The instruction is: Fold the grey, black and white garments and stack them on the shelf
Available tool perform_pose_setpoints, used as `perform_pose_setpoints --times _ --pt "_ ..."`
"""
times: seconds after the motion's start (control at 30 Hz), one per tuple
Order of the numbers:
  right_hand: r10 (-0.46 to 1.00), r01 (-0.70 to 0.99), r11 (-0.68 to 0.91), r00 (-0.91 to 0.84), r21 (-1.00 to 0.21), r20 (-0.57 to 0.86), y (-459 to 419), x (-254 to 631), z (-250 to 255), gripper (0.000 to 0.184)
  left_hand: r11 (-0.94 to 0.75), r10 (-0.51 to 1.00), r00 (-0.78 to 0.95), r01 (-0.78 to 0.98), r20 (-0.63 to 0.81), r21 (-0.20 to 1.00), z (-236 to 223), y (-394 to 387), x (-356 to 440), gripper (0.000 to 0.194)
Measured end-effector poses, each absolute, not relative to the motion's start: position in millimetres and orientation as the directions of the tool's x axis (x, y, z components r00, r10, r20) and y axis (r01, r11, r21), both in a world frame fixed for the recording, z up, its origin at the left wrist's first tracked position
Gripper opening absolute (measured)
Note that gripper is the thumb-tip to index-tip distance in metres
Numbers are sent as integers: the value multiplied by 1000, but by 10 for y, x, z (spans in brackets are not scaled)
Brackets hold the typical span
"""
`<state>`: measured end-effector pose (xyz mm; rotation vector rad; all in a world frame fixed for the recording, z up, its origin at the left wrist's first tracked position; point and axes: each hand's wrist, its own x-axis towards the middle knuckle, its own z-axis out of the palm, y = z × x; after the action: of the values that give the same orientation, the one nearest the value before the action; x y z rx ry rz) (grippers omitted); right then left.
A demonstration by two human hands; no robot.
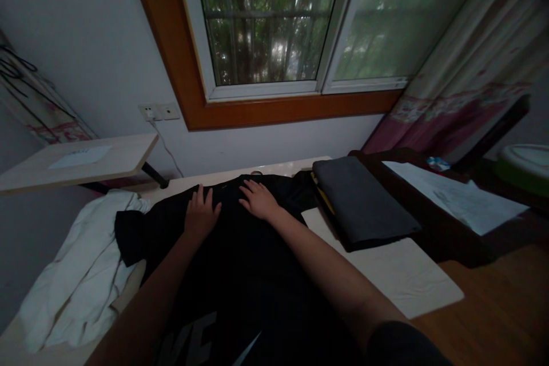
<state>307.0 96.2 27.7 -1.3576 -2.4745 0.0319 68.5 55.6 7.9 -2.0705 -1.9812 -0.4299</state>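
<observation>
A black T-shirt (244, 263) lies spread out on a pale tabletop, its grey and white print near the bottom of the view. My left hand (202, 213) rests flat on the upper part of the shirt, fingers spread. To its right, my right hand (258, 200) also lies on the cloth near the collar, palm down with fingers apart. Neither hand grips the fabric. One sleeve reaches left onto a crumpled white cloth (81, 274); the other side runs toward a dark grey folded item (362, 200).
A small raised shelf (124, 154) with a paper on it stands at the left. On the right, a dark brown table (433, 234) holds a sheet of paper (454, 194). A window (266, 28), wall sockets (158, 112) and a curtain (454, 63) are behind.
</observation>
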Motion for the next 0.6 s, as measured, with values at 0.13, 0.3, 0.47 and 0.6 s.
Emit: perform_pose_setpoints --times 0.13,0.3,0.47,0.6 --pt "856 836 504 -451 -215 251 972 3140 186 54 38 936 -45 999 350 26 28 465 539 67" --pt "902 884 415 -369 -216 226 1038 3531 181 55 92 955 -82 995 284 -23 7 432 77 66" --pt "932 920 332 -286 -208 224 994 3814 151 56 56 977 -38 995 212 -81 -35 437 -161 67" --pt "939 929 311 -267 -201 218 916 3868 152 55 31 983 -14 995 181 -91 -47 476 -176 69"
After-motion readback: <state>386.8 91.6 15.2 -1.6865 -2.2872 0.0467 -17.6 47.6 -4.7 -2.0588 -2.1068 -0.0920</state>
